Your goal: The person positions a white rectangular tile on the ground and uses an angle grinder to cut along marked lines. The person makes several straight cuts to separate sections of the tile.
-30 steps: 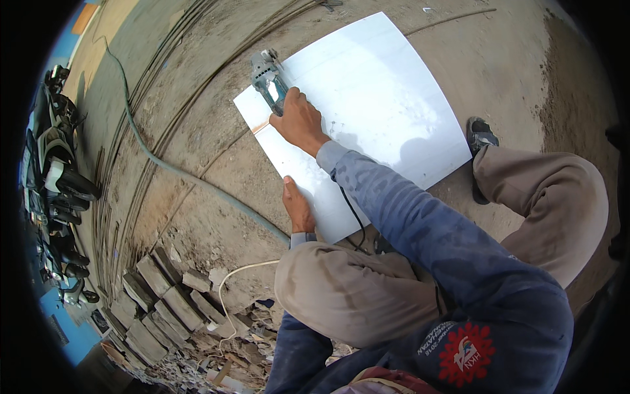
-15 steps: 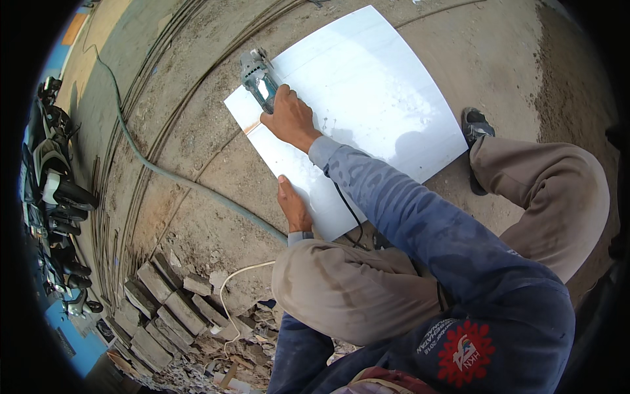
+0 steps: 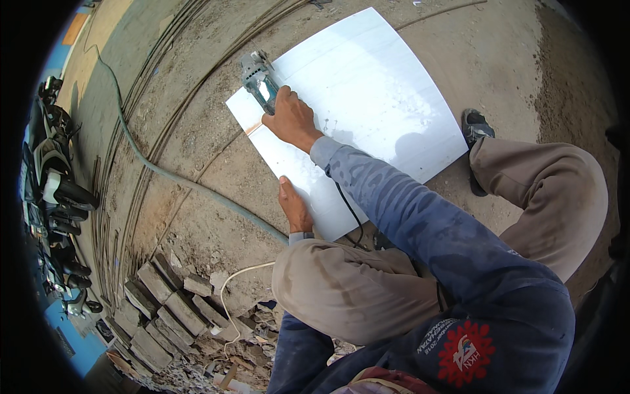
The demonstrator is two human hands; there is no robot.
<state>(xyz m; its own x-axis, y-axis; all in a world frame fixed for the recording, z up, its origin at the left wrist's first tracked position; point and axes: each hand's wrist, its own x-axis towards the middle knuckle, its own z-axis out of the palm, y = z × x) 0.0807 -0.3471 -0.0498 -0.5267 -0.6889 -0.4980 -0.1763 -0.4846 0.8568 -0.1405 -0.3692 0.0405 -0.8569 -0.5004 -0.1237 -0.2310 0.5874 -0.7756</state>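
Two jobs at once: my right hand [image 3: 295,118] is wrapped round the body of the grinder [image 3: 261,84], fingers closed on it, and my left hand [image 3: 294,207] sits at the left edge of the white sheet [image 3: 387,85], thumb along the rim. The other fingers there are hidden, so I cannot tell whether they pinch the sheet from below. The sheet lies in front of me over the dirt [image 3: 216,151], and the grinder's head is at its far edge by the left corner, near a brown mark [image 3: 253,128]. I cannot make out whether the disc touches the sheet or spins. To do this well, I judge, my left should press steadily, well apart from the disc; my right should guide with a firm wrist and light pressure; and the black cord [image 3: 349,202], below my right forearm, ought to lie clear of the cutting path
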